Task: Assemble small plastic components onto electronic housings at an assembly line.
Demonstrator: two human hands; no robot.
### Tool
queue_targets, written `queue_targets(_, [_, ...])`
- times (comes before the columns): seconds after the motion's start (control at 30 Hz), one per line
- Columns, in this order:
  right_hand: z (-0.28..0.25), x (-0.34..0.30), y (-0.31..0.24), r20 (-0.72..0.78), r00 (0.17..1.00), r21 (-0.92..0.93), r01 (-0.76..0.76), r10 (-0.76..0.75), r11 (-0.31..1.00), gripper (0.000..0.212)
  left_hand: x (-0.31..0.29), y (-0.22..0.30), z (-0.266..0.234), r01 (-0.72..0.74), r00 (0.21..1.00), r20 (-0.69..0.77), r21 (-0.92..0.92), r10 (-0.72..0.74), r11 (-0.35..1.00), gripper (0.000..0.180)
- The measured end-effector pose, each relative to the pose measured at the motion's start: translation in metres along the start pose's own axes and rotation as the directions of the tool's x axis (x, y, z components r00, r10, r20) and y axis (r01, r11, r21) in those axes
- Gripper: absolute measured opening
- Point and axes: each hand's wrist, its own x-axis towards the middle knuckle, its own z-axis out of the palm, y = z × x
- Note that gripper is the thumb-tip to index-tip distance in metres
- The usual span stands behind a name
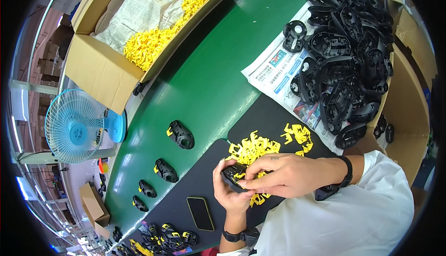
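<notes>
My left hand (228,196) is closed around a black plastic shell (231,179), rounded like a computer mouse housing, with its hollow inside turned up. Over it, my right hand (289,174) pinches at a small yellow plastic clip (239,175) on the shell; the fingertips partly cover the clip. Beneath and beyond both hands, a heap of yellow clips (251,148) lies on a black mat (272,116), with a few more clips (301,136) to its right. Another black shell (326,192) shows partly under my right wrist.
Black shells (344,47) are heaped on newspaper (272,72) at the right, beside a cardboard box (409,102). Shells with yellow clips (180,134) sit on the green belt (204,70). A phone (200,213), a blue fan (76,128) and a carton of yellow clips (148,47) stand leftward.
</notes>
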Motion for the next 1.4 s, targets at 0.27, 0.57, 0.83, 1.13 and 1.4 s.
queue_targets(0.27, [-0.013, -0.023, -0.005, 0.025, 0.979, 0.002, -0.205, 0.204, 0.979, 0.053, 0.033, -0.012, 0.002, -0.241, 0.958, 0.212, 0.240, 0.192, 0.940, 0.101])
queue_targets(0.57, [-0.042, -0.060, -0.017, -0.136, 0.970, -0.175, -0.221, 0.199, 0.959, 0.072, 0.070, -0.036, 0.034, 0.569, 0.745, 0.592, -0.321, -0.308, 0.758, 0.082])
queue_targets(0.83, [-0.092, -0.157, -0.053, -0.456, 0.784, -0.768, -0.586, 0.421, 0.259, 0.036, 0.161, -0.077, 0.008, 0.573, 0.808, 0.404, -0.371, -0.428, 0.731, 0.061])
queue_targets(1.13, [-0.083, -0.153, -0.030, -0.399, 0.829, -0.848, -0.496, 0.393, 0.185, 0.031, 0.212, -0.121, -0.059, 0.115, 0.993, -0.067, 0.345, -0.098, 0.931, 0.048])
queue_targets(1.4, [-0.060, -0.076, -0.029, -0.482, 0.876, -0.644, -0.356, 0.002, 0.677, 0.044, 0.062, 0.016, -0.017, 0.273, 0.793, 0.567, -0.001, -0.224, 0.962, 0.067])
